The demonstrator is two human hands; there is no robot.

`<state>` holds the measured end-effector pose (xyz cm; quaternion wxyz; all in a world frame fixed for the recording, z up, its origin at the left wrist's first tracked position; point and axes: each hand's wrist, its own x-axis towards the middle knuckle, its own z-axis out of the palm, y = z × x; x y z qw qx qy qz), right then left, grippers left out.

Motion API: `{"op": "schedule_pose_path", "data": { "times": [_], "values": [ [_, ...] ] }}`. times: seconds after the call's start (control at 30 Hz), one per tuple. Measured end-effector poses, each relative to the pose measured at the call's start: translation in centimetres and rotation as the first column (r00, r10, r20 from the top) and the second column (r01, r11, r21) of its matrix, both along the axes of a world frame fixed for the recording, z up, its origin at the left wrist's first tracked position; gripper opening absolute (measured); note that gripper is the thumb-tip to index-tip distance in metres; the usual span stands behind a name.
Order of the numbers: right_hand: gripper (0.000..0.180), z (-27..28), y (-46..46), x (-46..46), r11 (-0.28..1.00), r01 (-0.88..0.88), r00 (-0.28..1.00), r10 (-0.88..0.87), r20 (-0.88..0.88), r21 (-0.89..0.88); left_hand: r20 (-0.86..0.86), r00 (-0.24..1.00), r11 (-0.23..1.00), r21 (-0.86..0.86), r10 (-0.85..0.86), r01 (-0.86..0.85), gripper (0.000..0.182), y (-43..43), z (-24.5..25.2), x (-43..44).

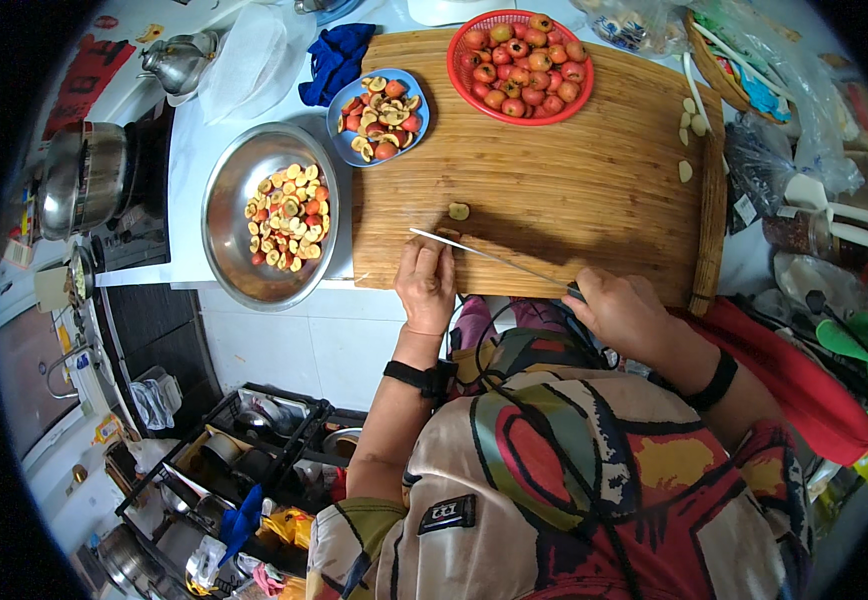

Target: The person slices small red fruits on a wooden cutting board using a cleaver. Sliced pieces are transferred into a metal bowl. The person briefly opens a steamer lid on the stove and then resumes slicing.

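Observation:
My right hand [621,311] grips the dark handle of a kitchen knife [495,259]. Its blade slants left across the front of a bamboo cutting board [629,202], tip beside my left hand [426,281]. The left fingers are bunched at the board's front edge; whatever may be under them is hidden. A cut piece of fruit [458,211] lies just beyond the blade. Whole red haws fill a red plastic basket [455,86] at the back of the board. Cut haws lie in a blue dish [338,150] and a steel bowl [216,217] to the left.
A dark blue cloth [336,61] lies behind the blue dish. Pale slices [685,171] are scattered at the board's right side. Plastic bags [756,165], a jar [798,232] and a wicker basket [719,60] crowd the right. A metal pot [85,180] stands far left.

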<state>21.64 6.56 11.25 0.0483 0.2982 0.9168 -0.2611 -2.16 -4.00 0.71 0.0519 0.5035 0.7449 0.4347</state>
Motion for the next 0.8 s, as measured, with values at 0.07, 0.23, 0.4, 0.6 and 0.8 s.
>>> {"op": "schedule_pose_path", "data": {
  "times": [0.07, 0.23, 0.4, 0.6, 0.8],
  "values": [
    [0.033, 0.5, -0.2, -0.2, 0.999, -0.029, 0.998, 0.028, 0.055, 0.025, -0.017, 1.000, 1.000, -0.025, -0.008, 0.008, 0.015, -0.1, 0.0, -0.1],
    [0.031, 1.3, -0.2, -1.5, 0.999, -0.035, 0.993, 0.035, 0.117, 0.002, -0.009, 0.999, 0.999, 0.003, -0.033, 0.033, 0.021, 0.1, 0.2, -0.3],
    [0.029, 1.1, 0.5, -2.9, 0.998, -0.036, 0.995, 0.040, 0.088, -0.047, -0.002, 1.000, 1.000, 0.002, -0.023, 0.023, 0.023, 0.1, 0.1, -0.4],
    [0.030, -2.2, 0.5, -6.5, 0.996, -0.041, 0.997, 0.046, 0.056, -0.078, 0.027, 0.999, 0.999, -0.034, -0.026, 0.027, 0.019, -0.1, 0.0, -0.2],
    [0.032, -3.7, 1.1, -5.5, 0.997, 0.027, 1.000, -0.027, -0.001, -0.077, 0.020, 0.999, 0.999, -0.003, -0.039, 0.039, 0.010, 0.1, 0.4, -0.2]
  ]
}}
